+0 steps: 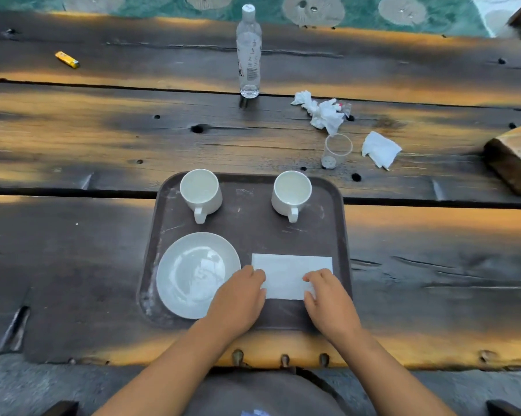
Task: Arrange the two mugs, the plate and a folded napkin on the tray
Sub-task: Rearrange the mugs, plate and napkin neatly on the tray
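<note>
A dark brown tray (247, 232) lies on the wooden table in front of me. Two white mugs stand upright at its far side, one on the left (200, 192) and one on the right (291, 193), handles pointing toward me. A white plate (190, 274) sits at the tray's near left. A folded white napkin (289, 273) lies flat at the near right. My left hand (241, 298) rests on the napkin's left end and overlaps the plate's rim. My right hand (328, 298) presses on the napkin's right end, fingers curled down.
Beyond the tray stand a clear water bottle (248, 52), a small clear plastic cup (336, 151), crumpled tissues (322, 112) and another tissue (380, 149). A yellow lighter (67, 59) lies far left. A wooden block (512, 163) sits at the right edge.
</note>
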`<action>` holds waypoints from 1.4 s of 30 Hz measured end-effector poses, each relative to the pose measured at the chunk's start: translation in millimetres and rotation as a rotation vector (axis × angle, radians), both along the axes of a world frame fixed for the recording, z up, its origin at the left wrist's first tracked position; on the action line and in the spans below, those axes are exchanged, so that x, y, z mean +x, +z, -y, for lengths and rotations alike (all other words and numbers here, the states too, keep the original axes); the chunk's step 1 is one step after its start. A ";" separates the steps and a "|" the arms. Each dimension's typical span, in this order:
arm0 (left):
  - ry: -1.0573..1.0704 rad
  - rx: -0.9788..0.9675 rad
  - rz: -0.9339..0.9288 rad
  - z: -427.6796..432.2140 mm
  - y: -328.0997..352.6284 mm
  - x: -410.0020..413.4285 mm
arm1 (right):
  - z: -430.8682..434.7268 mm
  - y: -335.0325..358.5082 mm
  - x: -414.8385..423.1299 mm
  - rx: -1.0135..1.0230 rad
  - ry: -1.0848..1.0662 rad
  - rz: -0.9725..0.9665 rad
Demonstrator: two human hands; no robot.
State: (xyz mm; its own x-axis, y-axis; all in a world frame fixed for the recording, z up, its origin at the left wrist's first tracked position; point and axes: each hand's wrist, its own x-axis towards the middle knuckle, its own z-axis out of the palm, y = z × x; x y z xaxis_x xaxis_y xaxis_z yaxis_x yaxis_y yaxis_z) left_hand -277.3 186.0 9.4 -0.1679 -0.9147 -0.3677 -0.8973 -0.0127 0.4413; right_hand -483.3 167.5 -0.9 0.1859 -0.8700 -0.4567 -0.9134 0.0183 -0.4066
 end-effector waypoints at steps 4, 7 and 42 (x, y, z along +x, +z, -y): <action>-0.127 -0.067 0.062 -4.3 -15.0 -27.3 | -9.2 -8.8 -16.2 -0.024 0.139 -0.057; -0.176 -0.019 0.123 -9.3 -27.0 -37.9 | -13.2 -17.8 -20.9 -0.030 0.191 -0.063; -0.191 0.004 0.210 -30.4 -52.9 -35.4 | -21.7 -40.2 -25.4 -0.061 0.234 -0.071</action>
State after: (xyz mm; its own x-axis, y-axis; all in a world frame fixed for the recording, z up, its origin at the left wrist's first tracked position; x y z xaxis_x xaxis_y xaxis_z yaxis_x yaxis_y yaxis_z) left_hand -312.7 216.3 -43.4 -0.2565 -0.8725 -0.4159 -0.9555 0.1640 0.2453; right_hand -508.7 189.2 -41.1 0.3551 -0.8334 -0.4235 -0.9161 -0.2198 -0.3355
